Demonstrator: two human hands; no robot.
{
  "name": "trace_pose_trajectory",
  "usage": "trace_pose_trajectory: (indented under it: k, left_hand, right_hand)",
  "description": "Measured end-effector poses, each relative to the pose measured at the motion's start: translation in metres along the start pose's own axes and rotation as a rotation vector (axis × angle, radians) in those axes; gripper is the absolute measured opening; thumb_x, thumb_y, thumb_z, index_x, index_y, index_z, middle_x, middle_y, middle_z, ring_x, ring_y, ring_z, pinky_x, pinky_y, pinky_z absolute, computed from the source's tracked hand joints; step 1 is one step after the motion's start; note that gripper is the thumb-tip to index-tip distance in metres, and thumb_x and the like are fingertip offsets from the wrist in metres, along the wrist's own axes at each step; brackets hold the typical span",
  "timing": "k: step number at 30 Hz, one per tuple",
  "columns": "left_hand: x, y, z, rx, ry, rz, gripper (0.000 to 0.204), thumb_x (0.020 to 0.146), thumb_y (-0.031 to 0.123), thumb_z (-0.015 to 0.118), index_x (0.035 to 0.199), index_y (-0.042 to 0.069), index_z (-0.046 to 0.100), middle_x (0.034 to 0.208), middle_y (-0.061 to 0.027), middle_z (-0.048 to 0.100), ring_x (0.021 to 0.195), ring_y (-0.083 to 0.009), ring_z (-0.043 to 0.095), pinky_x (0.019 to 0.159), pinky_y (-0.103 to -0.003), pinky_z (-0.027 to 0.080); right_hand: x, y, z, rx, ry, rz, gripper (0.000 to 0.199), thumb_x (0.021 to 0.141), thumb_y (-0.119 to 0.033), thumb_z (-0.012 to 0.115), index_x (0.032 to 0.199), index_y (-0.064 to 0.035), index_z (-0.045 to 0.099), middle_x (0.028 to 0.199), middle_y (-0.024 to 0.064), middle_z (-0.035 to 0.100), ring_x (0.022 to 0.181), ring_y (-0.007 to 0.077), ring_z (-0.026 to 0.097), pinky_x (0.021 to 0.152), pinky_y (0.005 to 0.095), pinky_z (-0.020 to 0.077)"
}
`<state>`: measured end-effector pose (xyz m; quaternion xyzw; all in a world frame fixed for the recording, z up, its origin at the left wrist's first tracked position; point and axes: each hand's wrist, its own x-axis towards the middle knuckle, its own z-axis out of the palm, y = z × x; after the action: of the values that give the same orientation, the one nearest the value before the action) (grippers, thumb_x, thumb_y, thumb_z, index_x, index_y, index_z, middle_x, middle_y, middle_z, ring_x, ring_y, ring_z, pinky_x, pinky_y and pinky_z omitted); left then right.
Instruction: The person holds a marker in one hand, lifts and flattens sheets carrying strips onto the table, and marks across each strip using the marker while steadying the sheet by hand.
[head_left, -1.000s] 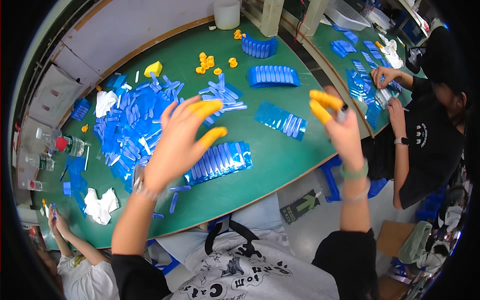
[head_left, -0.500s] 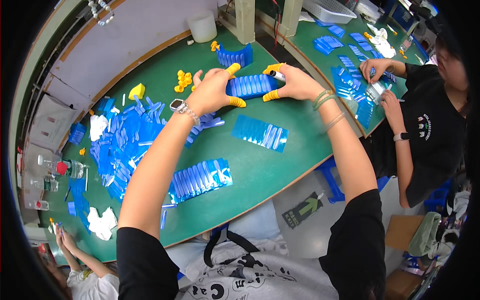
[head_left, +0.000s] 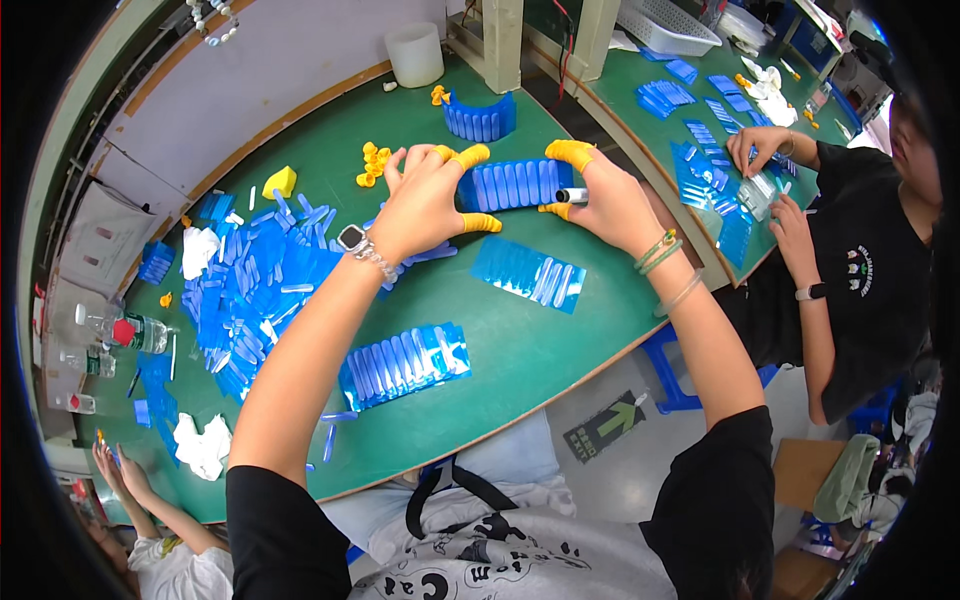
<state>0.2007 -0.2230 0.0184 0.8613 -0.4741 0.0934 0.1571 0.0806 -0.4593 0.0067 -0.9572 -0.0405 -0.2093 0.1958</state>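
My left hand [head_left: 425, 200] and my right hand [head_left: 600, 195], both wearing yellow finger cots, press from either side on a row of blue packets [head_left: 515, 184] standing on the green table [head_left: 500, 350]. My right hand also holds a small silver-and-black cylinder [head_left: 572, 196] against the row's right end. Nearer to me lie a flat fan of blue packets [head_left: 528, 272] and another neat row [head_left: 405, 364]. A curved stack of blue packets [head_left: 479, 119] stands beyond my hands.
A big loose heap of blue packets [head_left: 255, 285] covers the table's left side, with white cloths [head_left: 203, 447] and bottles [head_left: 120, 328]. Loose yellow finger cots [head_left: 372, 164] lie near a white cup [head_left: 416, 53]. Another person [head_left: 850, 270] handles packets at the right table. A hand [head_left: 125, 470] shows lower left.
My hands went from raised in the air down onto the far row of blue packets, then closed in tighter around its two ends.
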Motion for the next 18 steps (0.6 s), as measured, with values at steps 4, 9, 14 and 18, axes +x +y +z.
trace_pose_trajectory:
  k: [4,9,14,18]
  left_hand:
    - [-0.008,0.0,-0.008,-0.165,-0.06,-0.088,0.051,0.076,0.042,0.081,0.117,0.014,0.069,0.115,-0.0113,0.06,0.121,-0.0286,0.047,0.103,-0.044,0.029]
    - [-0.019,0.003,-0.001,-0.17,-0.002,0.07,0.022,0.081,0.021,0.077,0.1,0.012,0.071,0.099,-0.0047,0.068,0.107,-0.0236,0.058,0.108,-0.044,0.028]
    - [-0.031,0.008,-0.009,-0.178,0.025,0.185,0.021,0.077,0.013,0.079,0.096,0.013,0.069,0.096,-0.0028,0.068,0.104,-0.0222,0.061,0.109,-0.043,0.029]
    - [-0.046,0.012,-0.027,-0.104,0.218,0.41,0.027,0.072,0.008,0.08,0.095,0.013,0.067,0.094,-0.0009,0.067,0.091,-0.0195,0.064,0.105,-0.049,0.037]
  right_hand:
    - [-0.006,-0.01,-0.006,-0.054,-0.006,0.0,0.062,0.07,-0.004,0.074,0.128,-0.0156,0.055,0.129,0.0074,0.054,0.092,0.0319,0.066,0.077,0.0392,0.0566]
    - [-0.019,-0.014,-0.015,0.113,-0.087,-0.079,0.066,0.071,-0.004,0.075,0.132,-0.0122,0.054,0.127,0.0102,0.058,0.098,0.0324,0.065,0.085,0.0384,0.0543]
    - [-0.032,-0.021,-0.022,0.323,-0.195,-0.037,0.057,0.07,-0.003,0.075,0.125,-0.0077,0.061,0.111,0.0115,0.067,0.104,0.0313,0.064,0.091,0.0369,0.0512]
    - [-0.05,-0.032,-0.018,0.054,0.16,-0.304,0.034,0.07,0.0,0.074,0.103,-0.0095,0.073,0.1,0.0086,0.07,0.085,0.0261,0.068,0.072,0.0321,0.0552]
